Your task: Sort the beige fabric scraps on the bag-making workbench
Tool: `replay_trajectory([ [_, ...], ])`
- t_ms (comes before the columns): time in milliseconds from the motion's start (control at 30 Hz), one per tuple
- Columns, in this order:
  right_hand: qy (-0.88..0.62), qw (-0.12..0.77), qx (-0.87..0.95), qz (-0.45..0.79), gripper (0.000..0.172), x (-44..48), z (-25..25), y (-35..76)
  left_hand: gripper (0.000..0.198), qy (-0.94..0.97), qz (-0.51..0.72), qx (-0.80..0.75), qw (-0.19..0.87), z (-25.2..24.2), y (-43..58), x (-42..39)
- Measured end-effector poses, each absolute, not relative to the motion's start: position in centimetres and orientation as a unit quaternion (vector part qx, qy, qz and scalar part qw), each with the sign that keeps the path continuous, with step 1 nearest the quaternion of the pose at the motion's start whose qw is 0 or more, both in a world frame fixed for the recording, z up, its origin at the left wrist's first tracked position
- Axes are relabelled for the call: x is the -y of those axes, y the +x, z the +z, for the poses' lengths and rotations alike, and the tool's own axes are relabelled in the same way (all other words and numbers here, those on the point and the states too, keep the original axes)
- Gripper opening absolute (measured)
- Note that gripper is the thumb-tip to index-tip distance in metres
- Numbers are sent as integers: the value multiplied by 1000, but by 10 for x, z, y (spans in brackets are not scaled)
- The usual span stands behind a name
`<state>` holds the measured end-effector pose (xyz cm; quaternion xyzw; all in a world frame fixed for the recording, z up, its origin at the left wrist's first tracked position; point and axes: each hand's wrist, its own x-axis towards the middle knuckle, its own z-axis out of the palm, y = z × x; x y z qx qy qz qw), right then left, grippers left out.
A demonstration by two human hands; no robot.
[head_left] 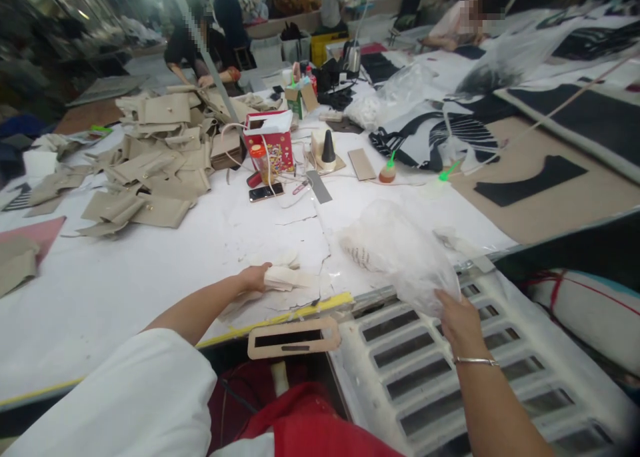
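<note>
My left hand (253,277) rests on the white table (150,263) near its front edge, fingers closed on a small stack of cream fabric pieces (287,277). My right hand (459,318) grips the lower edge of a crumpled clear plastic bag (400,250) that lies over the table corner and a white slotted tray (415,370). A thin bangle sits on my right wrist. A beige cardboard template with a rectangular slot (294,338) lies at the table edge between my arms.
A heap of beige fabric pieces (150,163) covers the left of the table. Behind are a red-and-white box (270,143), a phone (266,191), a black cone (328,147) and glue bottles. Black-and-white fabric and brown board lie right. Other people work at the back.
</note>
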<state>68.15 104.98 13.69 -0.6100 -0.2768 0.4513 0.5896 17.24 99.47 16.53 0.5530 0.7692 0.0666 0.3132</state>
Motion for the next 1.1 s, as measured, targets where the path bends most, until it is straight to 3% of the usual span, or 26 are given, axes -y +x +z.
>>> replay_trajectory([
  [100, -633, 574, 298, 425, 49, -1040, 150, 701, 80, 593, -16, -757, 272, 165, 175, -990],
  [167, -702, 505, 375, 333, 50, -1035, 160, 707, 69, 608, -45, -752, 250, 165, 177, -987],
  [267, -725, 403, 541, 141, 67, -1030, 174, 694, 58, 620, -59, -749, 227, 163, 177, -984],
  [333, -656, 399, 638, 62, 77, -1032, 178, 670, 53, 622, -56, -749, 220, 161, 177, -982],
  [500, -551, 324, 769, 16, 60, -1061, 176, 593, 49, 602, 3, -766, 227, 156, 172, -979],
  [667, -458, 302, 830, -101, 53, -1078, 190, 518, 53, 508, 152, -811, 248, 164, 136, -972],
  [800, -266, 99, 959, 28, 58, -1065, 181, 459, 45, 398, 299, -823, 275, 175, 104, -958],
  [900, -293, -50, 944, 142, 65, -1057, 160, 433, 44, 327, 402, -794, 319, 177, 100, -942],
  [1000, -345, -90, 913, 197, 42, -1058, 146, 422, 49, 261, 482, -742, 387, 172, 111, -927],
  [1100, -389, -58, 887, 244, 20, -1067, 147, 415, 43, 190, 528, -697, 447, 166, 121, -916],
])
